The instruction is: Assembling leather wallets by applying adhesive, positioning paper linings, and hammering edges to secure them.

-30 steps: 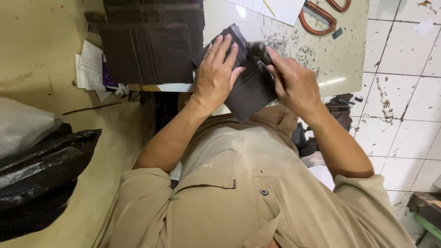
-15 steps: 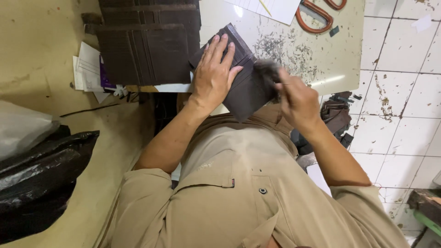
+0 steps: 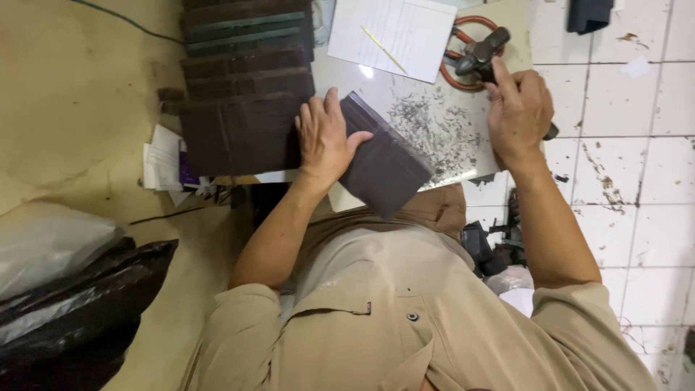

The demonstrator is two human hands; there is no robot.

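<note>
My left hand (image 3: 326,137) lies flat on a dark brown leather piece (image 3: 387,163) that rests on a pale work slab (image 3: 434,130) in front of me. My right hand (image 3: 517,108) is raised to the right of the piece and is closed around the handle of a dark hammer (image 3: 481,54), whose head points up and left over the slab. The leather piece is tilted and hangs partly over the slab's near edge.
A stack of dark brown leather pieces (image 3: 246,87) lies to the left. A white paper sheet with a yellow stick (image 3: 394,32) and orange-handled scissors (image 3: 460,69) sit at the back. Black plastic bags (image 3: 65,304) lie at lower left. White tiled floor (image 3: 630,166) on the right.
My right hand has left the leather piece and moved up and right, lifting the hammer. The left hand still presses on the piece. The camera view has shifted.
</note>
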